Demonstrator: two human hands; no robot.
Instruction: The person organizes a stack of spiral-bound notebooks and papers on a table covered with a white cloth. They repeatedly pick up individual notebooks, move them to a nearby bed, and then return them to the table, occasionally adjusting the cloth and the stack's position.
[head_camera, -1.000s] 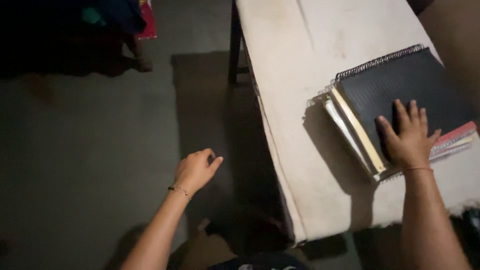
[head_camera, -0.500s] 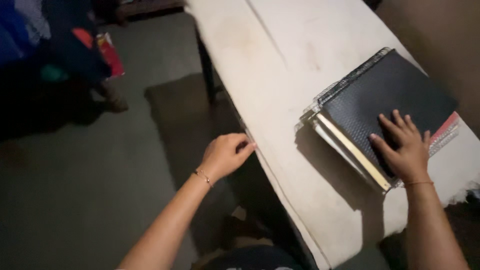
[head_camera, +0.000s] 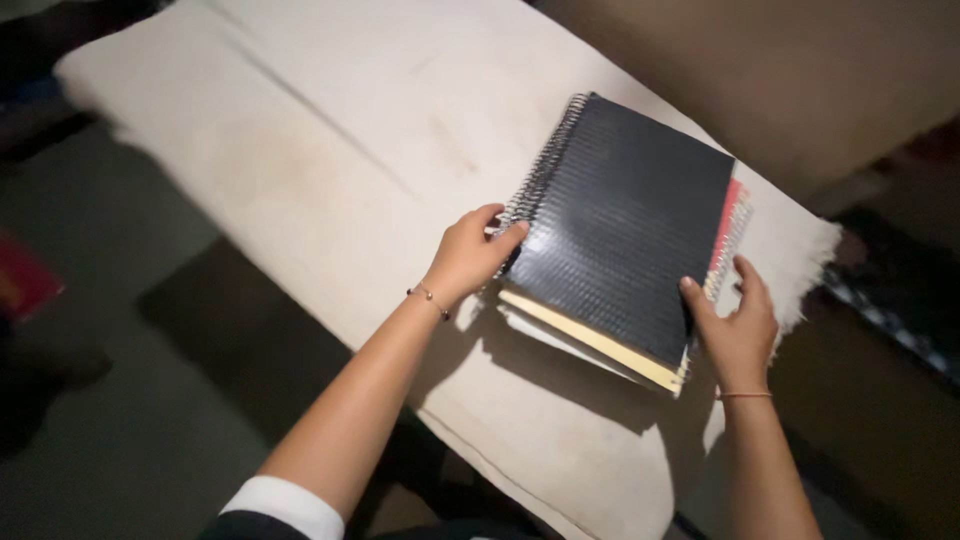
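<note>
- Both hands are on the stack of spiral notebooks (head_camera: 625, 235) now, so I'd say the grab is basically done and whatever lift or shift comes out of it hasn't started: the stack looks flat on the surface (head_camera: 330, 130).
- Left hand (head_camera: 468, 256) is curled around the near-left corner, fingers pressed together against the wire spiral, thumb side tucked under the edge as far as I can tell.
- Right hand (head_camera: 738, 325) clamps the opposite side, thumb on the black cover, other fingers along the red-edged notebook lower in the stack.
- The stack sits right between the 2 hands, angled away from the person.
- Room-wise: loads of bare cloth-covered surface beyond the left hand, up and away.
- Past the right hand it's tight, the frayed surface edge (head_camera: 815, 255) is just beside it, then a drop.
- Near edge runs just below both wrists.
</note>
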